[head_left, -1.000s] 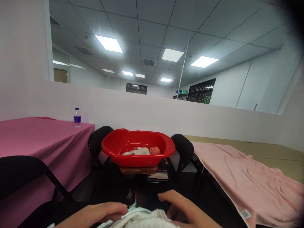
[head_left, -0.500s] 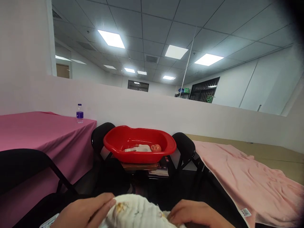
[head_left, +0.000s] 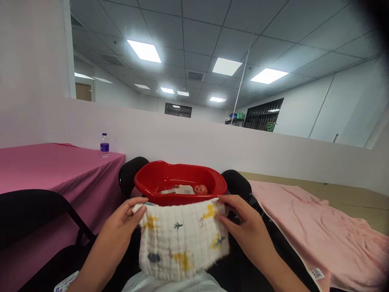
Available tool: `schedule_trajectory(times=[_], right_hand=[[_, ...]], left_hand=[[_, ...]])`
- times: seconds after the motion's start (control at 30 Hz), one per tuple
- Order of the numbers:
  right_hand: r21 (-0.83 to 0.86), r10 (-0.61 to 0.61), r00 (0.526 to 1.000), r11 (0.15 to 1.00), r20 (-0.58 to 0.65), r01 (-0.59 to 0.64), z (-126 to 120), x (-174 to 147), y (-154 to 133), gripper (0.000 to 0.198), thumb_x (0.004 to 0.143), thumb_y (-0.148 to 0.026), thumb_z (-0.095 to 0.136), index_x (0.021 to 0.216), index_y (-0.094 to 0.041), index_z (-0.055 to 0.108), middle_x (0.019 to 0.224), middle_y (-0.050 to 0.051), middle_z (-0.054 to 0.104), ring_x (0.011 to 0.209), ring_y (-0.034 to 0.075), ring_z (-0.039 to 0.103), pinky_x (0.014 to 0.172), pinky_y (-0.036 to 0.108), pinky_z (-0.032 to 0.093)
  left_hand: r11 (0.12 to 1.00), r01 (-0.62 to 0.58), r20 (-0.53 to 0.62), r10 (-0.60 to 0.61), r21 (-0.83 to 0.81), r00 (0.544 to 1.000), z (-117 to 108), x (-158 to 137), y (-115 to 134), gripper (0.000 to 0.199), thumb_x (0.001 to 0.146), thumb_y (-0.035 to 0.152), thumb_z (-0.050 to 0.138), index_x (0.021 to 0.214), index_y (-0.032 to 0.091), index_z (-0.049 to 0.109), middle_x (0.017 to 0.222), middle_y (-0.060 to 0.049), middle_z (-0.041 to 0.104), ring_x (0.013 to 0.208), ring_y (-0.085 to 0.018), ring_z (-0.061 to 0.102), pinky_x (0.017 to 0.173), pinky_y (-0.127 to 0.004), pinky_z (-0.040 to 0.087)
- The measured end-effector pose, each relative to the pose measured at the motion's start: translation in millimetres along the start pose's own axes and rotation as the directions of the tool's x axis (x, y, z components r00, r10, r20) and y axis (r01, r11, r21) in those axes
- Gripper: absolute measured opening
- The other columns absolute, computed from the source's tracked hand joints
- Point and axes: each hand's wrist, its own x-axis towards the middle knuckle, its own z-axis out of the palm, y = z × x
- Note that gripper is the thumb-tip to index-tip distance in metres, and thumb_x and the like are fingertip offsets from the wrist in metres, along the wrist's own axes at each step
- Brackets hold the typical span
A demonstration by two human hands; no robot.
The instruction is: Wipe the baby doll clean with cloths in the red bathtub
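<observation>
While the left hand (head_left: pixel 121 221) and right hand (head_left: pixel 243 223) each pinch a top corner of the cloth (head_left: pixel 182 239), held near, in front of the red tub (head_left: pixel 180 178), even tension should keep it flat.

A red plastic tub (head_left: pixel 180 175) stands on a stack of books between two black chairs (head_left: pixel 131 175), and a baby doll (head_left: pixel 186 189) in a pale garment lies on its back inside it, head to the right. To the left, a tabletop under a pink cloth (head_left: pixel 51 170) carries a small water bottle (head_left: pixel 104 145) with a purple label near its far corner. To the right, a pale pink towel (head_left: pixel 316 223) lies spread over a tan surface. A low white partition wall (head_left: pixel 243 152) runs behind everything, with ceiling light panels (head_left: pixel 144 51) above.
</observation>
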Motion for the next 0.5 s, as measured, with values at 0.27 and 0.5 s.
schedule_trajectory(times=[0.27, 0.5], right_hand=[[-0.344, -0.098, 0.922, 0.909, 0.375, 0.236, 49, 66, 86, 0.033, 0.086, -0.007, 0.047, 0.103, -0.019, 0.072, 0.105, 0.008, 0.067, 0.094, 0.017, 0.063, 0.086, 0.029, 0.047], [-0.486, 0.273, 0.761, 0.872, 0.589, 0.063, 115, -14, 186, 0.029, 0.083, -0.008, 0.046, 0.096, -0.017, 0.070, 0.095, 0.008, 0.069, 0.091, 0.020, 0.064, 0.078, 0.026, 0.044]], left_hand=[[0.982, 0.091, 0.353, -0.027, -0.167, 0.935, 36, 77, -59, 0.054, 0.062, 0.035, 0.081, 0.107, 0.017, 0.060, 0.106, -0.010, 0.069, 0.096, -0.024, 0.067, 0.085, -0.036, 0.054], [0.903, 0.423, 0.417, -0.357, -0.074, 0.836, 62, 41, -199, 0.056, 0.063, 0.026, 0.069, 0.117, 0.014, 0.059, 0.100, -0.008, 0.070, 0.097, -0.023, 0.066, 0.088, -0.034, 0.050]])
